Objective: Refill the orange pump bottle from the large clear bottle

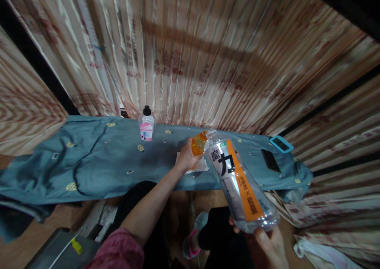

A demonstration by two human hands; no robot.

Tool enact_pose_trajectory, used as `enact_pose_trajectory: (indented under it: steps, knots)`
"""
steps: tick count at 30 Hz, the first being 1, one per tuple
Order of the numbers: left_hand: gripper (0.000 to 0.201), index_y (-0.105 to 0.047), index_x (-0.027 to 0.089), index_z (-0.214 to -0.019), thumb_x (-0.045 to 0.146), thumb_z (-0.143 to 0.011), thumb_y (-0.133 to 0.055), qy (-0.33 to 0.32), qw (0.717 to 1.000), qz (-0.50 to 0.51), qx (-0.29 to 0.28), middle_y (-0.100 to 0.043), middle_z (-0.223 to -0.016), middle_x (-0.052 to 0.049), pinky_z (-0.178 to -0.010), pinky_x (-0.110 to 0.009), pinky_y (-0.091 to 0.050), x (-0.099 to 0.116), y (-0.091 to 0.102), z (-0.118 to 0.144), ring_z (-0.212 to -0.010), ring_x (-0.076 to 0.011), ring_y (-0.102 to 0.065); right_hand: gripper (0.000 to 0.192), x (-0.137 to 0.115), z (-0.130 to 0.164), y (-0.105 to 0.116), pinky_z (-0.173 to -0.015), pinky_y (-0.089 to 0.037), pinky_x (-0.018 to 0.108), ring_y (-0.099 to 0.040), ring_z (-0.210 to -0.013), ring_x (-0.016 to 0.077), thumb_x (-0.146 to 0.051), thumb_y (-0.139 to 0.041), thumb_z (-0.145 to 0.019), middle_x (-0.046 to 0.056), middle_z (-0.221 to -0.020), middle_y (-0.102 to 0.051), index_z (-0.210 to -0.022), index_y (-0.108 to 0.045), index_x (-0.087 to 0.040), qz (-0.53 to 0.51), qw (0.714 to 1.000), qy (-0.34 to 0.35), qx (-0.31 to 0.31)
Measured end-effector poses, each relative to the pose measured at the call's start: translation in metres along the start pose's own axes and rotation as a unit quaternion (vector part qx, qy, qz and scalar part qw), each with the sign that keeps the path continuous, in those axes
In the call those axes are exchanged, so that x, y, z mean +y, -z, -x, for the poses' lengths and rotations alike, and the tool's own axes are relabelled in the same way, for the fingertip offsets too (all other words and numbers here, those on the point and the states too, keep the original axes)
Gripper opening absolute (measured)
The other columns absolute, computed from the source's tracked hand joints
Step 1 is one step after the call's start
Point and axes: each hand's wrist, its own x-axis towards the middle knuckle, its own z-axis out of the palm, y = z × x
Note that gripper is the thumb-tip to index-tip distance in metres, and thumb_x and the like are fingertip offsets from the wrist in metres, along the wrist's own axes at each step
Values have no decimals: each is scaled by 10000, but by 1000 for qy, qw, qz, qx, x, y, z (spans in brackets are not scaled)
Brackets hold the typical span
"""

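Orange cap (198,143) is gripped by the left hand (186,156) at the neck of a tilted clear bottle (242,182), whose base is clasped by the right hand (271,245) nearer the person. For a clean turn, the base should be held steady. On the cloth-covered worktop (89,170), a small bottle (146,126) stands far left and two phones (274,152) lie right, well apart.

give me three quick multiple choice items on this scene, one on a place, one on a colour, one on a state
1. Where does the small clear bottle with black cap stand?
A. on the blue-grey cloth
B. on the floor
C. in the right hand

2. What colour is the big clear plastic bottle's cap?
A. green
B. orange
C. white

3. How is the big bottle held?
A. upright
B. tilted, neck away
C. lying on the cloth

Answers: 1 A, it stands on the cloth near the curtain. 2 B, the left hand grips an orange cap. 3 B, the right hand holds its base.
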Motion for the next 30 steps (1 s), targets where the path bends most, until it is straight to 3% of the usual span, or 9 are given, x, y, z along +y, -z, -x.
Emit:
enact_pose_trajectory:
  steps: [8,30]
  knots:
    - [528,-455,201,-1092,203,-643,-731,-6,1000,1,3,-670,-983,-48,-797,-343,-507,-4,-1,-1,-901,-229,-658,406,-2,0,-5,-612,-523,264,-688,-635,198,-487,-794,-615,43,-712,-748,-874,-649,-209,-8,1000,1,6]
    - [533,-456,197,-1094,195,-638,-730,-7,1000,-3,0,-668,-1001,-55,-803,-349,-510,-3,0,-1,-914,-235,-660,433,0,-1,1,-624,-505,303,-669,-669,222,-493,-765,-643,43,-734,-738,-956,-639,-221,10,1000,-4,-19]
